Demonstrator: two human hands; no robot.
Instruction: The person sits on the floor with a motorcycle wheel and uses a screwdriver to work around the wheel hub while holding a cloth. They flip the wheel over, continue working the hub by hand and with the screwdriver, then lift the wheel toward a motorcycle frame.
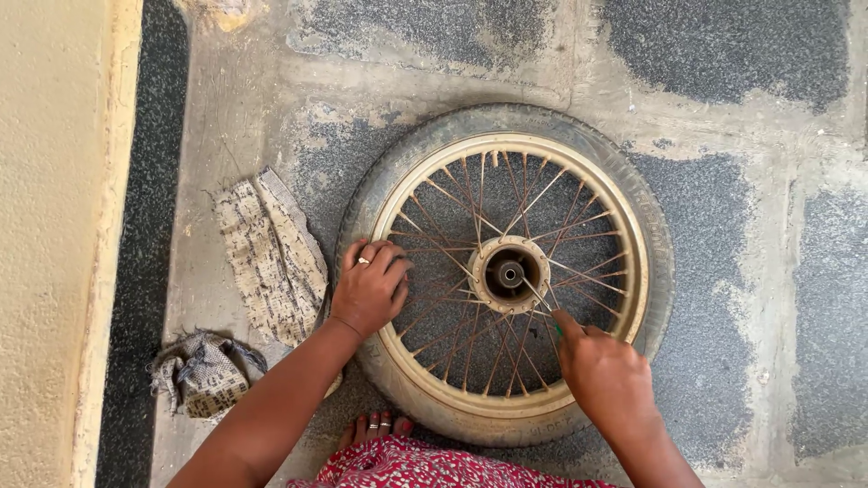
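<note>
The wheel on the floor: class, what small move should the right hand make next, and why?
Probably push the thin tool a little deeper into the hub: its tip sits at the hub's rim, the right hand grips it, and the left hand steadies the wheel.

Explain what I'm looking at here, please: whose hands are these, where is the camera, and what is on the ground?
There is one picture, taken by a camera worn on a person's head, looking straight down. There is no machine, only two bare hands. A spoked wheel with its tyre lies flat on a patchy concrete floor. The left hand rests on the wheel's rim and tyre. The right hand holds a thin metal tool whose tip reaches into the hub. Two worn cloth rags lie to the left of the wheel. At the bottom edge you see the person's toes and red patterned clothing.
</note>
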